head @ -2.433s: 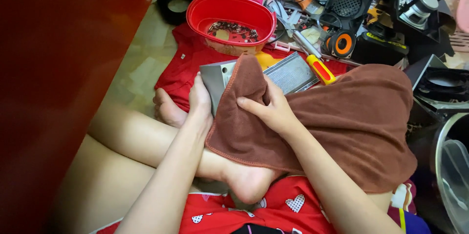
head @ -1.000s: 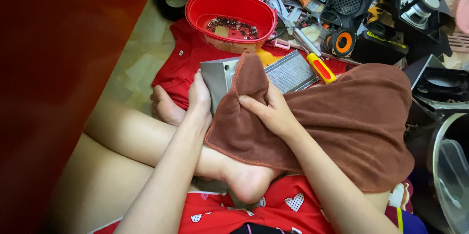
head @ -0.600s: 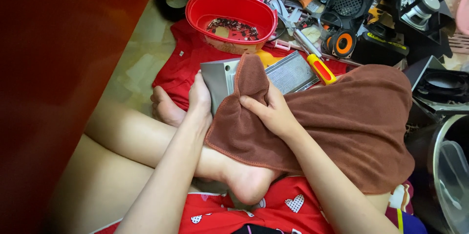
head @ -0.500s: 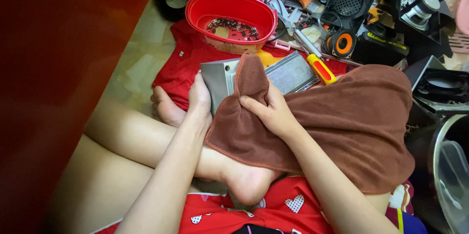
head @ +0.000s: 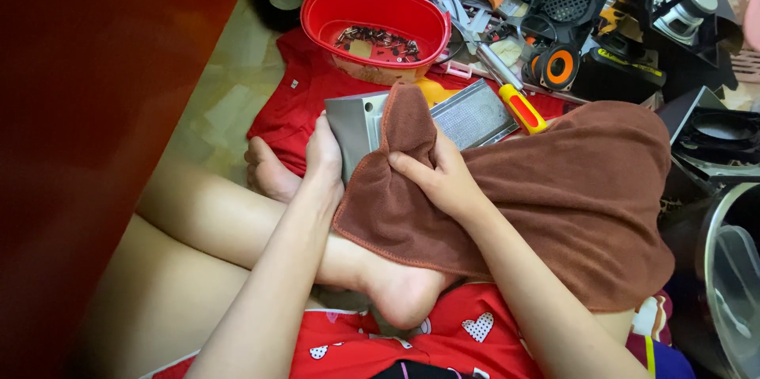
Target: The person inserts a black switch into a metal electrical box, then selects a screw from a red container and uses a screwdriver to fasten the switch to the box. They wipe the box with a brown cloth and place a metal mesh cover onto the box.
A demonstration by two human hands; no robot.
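Landmark for all entries: grey metal casing [head: 358,127], held upright over the lap, with a perforated mesh panel [head: 473,115] on its right side.

1. Red wooden panel [head: 95,110]: far left of the casing, filling that edge of the view.
2. Red cloth [head: 297,102]: spread on the floor under and behind the casing.
3. Left hand [head: 323,153]: against the casing's left edge, fingers closed round the edge, palm bracing it.
4. Red oval tub [head: 375,24]: behind the casing, small dark screws and bits lying in it.
5. Brown towel [head: 570,197]: draped from the casing's top across the lap to the right; one fold bunched over the casing's upper face.
6. Right hand [head: 438,177]: just right of the casing, fingers together and pinched on the bunched fold, pressing it to the metal.
7. Screwdriver, red-and-yellow handle [head: 522,108]: right of the mesh panel, at the towel's edge.
8. Small orange-ringed speaker [head: 556,67] and black parts: behind and right of the casing.

Handling note, as judgement: wiping goes best with the left grip firm so the casing cannot twist, cloth kept bunched under the fingertips, strokes following the flat face and lighter over the mesh, where fibres may snag.
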